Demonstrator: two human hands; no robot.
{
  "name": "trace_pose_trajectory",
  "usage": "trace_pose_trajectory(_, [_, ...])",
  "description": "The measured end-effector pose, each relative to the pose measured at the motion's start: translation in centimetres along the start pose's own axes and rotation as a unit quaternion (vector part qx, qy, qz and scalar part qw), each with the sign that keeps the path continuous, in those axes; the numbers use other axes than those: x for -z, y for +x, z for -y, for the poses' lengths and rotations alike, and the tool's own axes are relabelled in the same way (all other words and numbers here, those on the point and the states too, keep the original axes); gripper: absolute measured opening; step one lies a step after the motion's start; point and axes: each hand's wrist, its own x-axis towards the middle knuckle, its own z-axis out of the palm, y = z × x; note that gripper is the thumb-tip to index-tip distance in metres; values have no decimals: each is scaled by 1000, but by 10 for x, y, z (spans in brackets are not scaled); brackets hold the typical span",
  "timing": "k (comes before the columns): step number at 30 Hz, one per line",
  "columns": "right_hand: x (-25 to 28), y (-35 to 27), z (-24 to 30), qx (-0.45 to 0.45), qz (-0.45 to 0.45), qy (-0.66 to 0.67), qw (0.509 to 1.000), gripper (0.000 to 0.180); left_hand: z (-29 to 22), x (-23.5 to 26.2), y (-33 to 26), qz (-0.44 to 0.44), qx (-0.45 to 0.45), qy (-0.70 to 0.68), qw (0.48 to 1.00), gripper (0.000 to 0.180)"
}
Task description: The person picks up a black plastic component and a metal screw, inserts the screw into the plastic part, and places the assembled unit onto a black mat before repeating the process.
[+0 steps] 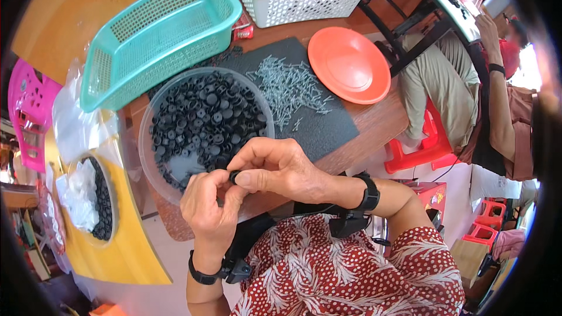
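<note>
Between my two hands, just over the near rim of a clear round tub (pixel 144 134), is a small black round cap (pixel 233 177). My right hand (pixel 280 171) pinches it between thumb and forefinger. My left hand (pixel 209 202) is closed, its fingertips against the cap's left side; whether it holds another piece is hidden. Many loose black caps (pixel 205 111) fill the tub, with a bare patch of its bottom showing near my left hand. Right of the tub, a heap of silver screws (pixel 290 86) lies on a dark grey mat (pixel 328 134).
An orange plate (pixel 349 64) lies beside the screws. Behind stand a teal basket (pixel 158 41) and a white basket (pixel 298 6) holding black pieces. On the left, a yellow table (pixel 132 222) bears a bowl of black parts (pixel 103 205). A seated person (pixel 451 82) and a red stool (pixel 418 149) are at right.
</note>
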Motion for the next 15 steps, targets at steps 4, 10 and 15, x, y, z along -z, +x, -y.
trace_pose_trajectory(4, [15, 14, 30, -1, -77, -37, 996, 13, -2, 7, 4, -2, 45, -16, 999, 24])
trace_pose_trajectory(10, [99, 90, 72, 88, -222, -256, 937, 22, 24, 40, -15, -169, 184, -32, 968, 15])
trace_pose_trajectory(15, [247, 145, 111, 141, -312, -411, 845, 24, 42, 53, -16, -218, 206, -78, 951, 18])
